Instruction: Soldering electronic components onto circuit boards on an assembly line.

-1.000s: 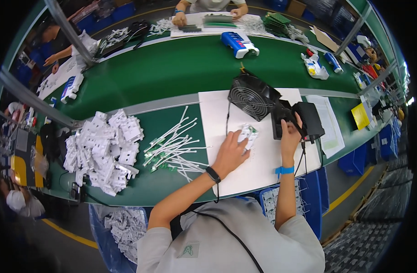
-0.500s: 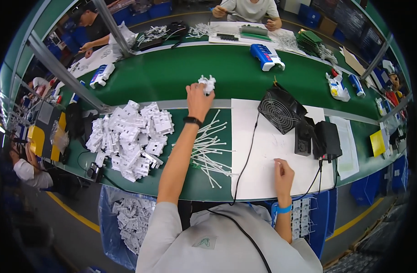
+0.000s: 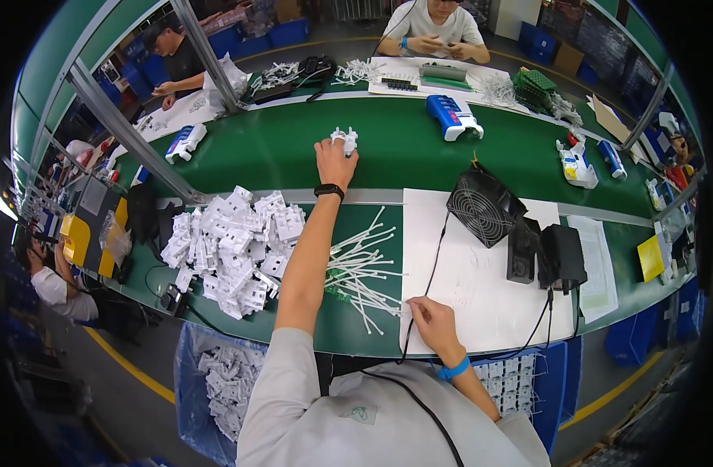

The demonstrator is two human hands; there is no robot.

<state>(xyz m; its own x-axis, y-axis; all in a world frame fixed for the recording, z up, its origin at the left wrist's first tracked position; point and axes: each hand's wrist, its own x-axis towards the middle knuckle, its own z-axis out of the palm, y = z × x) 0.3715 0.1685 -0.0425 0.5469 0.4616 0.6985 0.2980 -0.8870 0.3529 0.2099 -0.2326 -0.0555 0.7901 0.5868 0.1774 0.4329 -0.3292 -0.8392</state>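
Observation:
My left hand [image 3: 337, 163] reaches out over the green belt [image 3: 286, 128], its fingers closed on a white plastic part [image 3: 346, 140] with small prongs. Whether that part rests on the belt or is just above it, I cannot tell. My right hand [image 3: 436, 325] is bent into a pinch at the left edge of the white paper sheet [image 3: 465, 303]. Its fingertips are beside the ends of a loose bunch of thin white cables [image 3: 364, 268]; anything between them is too small to make out. A heap of white plastic housings [image 3: 236, 241] lies left of my left forearm.
A black fan [image 3: 485, 206] and black power adapters [image 3: 562, 257] stand on the sheet, their cords running to the front edge. Blue-and-white devices [image 3: 452, 117] sit on the belt. A lined bin [image 3: 197, 381] of white parts is below. Co-workers sit across the belt.
My right hand has moved left across the paper to the cable ends, its fingers pinched. My left hand remains over the belt with the white part, which has turned slightly. The view has shifted.

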